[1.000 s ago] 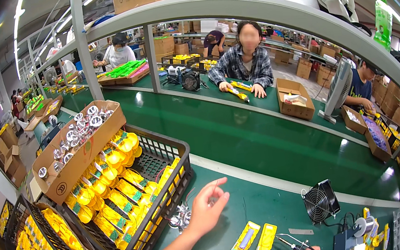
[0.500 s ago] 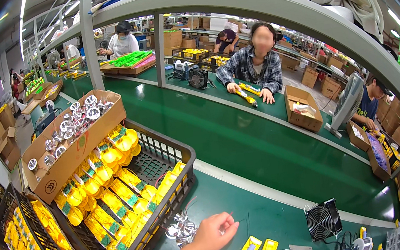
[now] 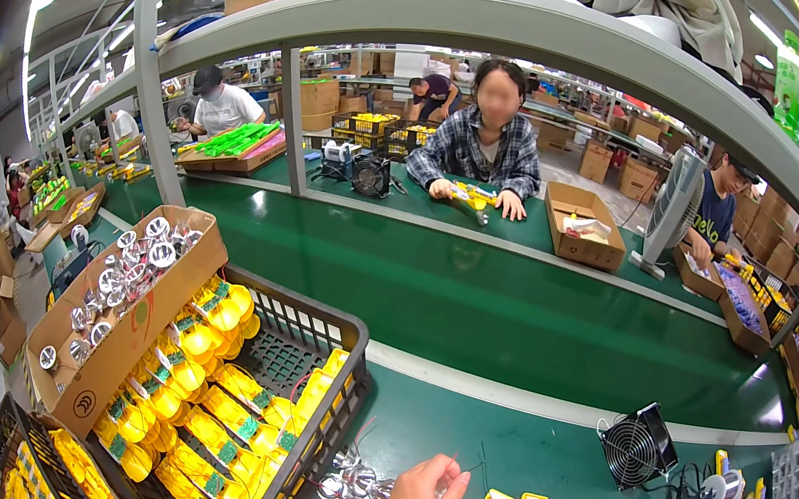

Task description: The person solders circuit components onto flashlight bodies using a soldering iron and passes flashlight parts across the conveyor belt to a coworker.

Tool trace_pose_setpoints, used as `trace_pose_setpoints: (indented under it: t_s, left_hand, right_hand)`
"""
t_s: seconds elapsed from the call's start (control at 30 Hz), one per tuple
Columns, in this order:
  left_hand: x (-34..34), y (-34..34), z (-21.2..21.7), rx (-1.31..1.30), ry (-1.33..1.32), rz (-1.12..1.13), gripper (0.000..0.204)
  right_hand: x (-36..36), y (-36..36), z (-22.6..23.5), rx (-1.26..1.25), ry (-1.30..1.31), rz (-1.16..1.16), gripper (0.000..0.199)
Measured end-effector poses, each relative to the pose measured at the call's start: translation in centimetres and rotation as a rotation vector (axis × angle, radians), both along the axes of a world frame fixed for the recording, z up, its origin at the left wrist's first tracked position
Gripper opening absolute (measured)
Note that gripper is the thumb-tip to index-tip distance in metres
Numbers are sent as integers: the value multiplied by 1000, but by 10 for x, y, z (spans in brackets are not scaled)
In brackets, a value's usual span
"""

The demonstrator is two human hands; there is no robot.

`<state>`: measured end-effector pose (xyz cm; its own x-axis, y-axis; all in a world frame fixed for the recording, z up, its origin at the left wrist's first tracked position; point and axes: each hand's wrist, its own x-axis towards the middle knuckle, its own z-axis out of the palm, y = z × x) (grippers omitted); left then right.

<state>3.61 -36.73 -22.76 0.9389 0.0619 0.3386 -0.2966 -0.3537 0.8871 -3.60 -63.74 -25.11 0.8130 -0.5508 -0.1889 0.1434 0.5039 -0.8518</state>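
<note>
A cluster of small silver reflector cups [image 3: 353, 485] lies on the green bench, just beside the black crate's [image 3: 323, 318] near corner. The left hand [image 3: 422, 498] is laid on it, fingers curled over the pieces; a firm grasp cannot be told. Open green belt [image 3: 488, 308] is seen beyond. Yellow housings [image 3: 210, 416] fill the crate; a brown carton [image 3: 128, 331] rests on its rim.

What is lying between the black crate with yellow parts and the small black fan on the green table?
In the head view, between the black crate and the small black fan lie shiny silver parts, the left hand touching them, then bare green table.
</note>
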Motion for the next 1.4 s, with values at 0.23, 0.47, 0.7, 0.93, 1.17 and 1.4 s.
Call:
trace_pose_setpoints:
  t_s: [0.23,0.47,0.7,0.93,1.17,1.4]
  left_hand:
    - [6,-3,-2,12,6,-23,14]
    - [-1,-5,0,29,27,-32,14]
    - [-6,-1,15,79,-42,-26,12]
    - [-58,-11,24,108,-156,117,11]
    - [-115,-23,-24,167,-57,224,11]
    - [-125,-26,-39,132,32,216,11]
  right_hand:
    - [7,-3,2,40,-41,21,10]
    - [1,-6,-6,41,-61,33,12]
    - [-4,-15,-15,100,-156,144,15]
    - [0,-3,5,-112,-347,111,19]
    - [-15,10,8,-273,-380,166,26]
    - [-44,36,-1,-433,-286,231,41]
